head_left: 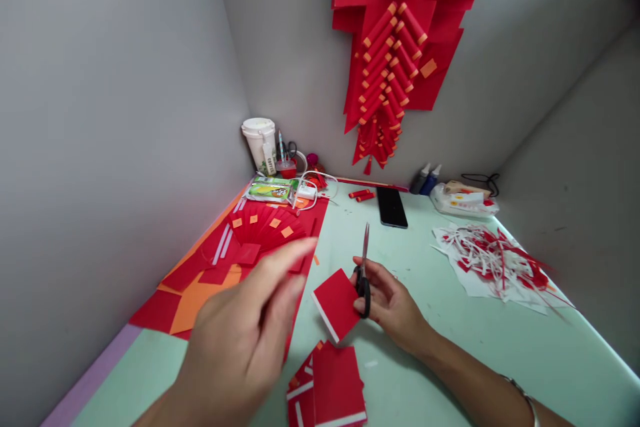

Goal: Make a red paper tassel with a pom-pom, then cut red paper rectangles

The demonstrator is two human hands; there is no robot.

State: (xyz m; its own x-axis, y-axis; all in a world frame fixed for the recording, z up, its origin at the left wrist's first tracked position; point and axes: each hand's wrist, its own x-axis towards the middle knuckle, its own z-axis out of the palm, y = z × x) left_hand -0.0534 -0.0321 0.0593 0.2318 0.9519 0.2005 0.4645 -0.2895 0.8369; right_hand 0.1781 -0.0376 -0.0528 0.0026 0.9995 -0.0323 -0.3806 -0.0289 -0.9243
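My right hand [393,300] grips a pair of scissors [367,287] by its black handles, blades pointing away from me. The same fingers pinch the corner of a red paper square [338,303], which has a white strip along one edge. My left hand [245,327] is raised over the table to the left, slightly blurred. Its index finger and thumb are stretched out with a gap between them, and nothing shows in it. Just below the held square lies a stack of red paper pieces [340,383], several with white strips.
Red and orange papers [205,300] cover the left side. A paper cup [260,147] and a green packet [271,191] stand behind them. A phone [391,207] lies near the back wall, below hanging paper firecrackers [385,73]. Shredded strips [493,260] are piled right.
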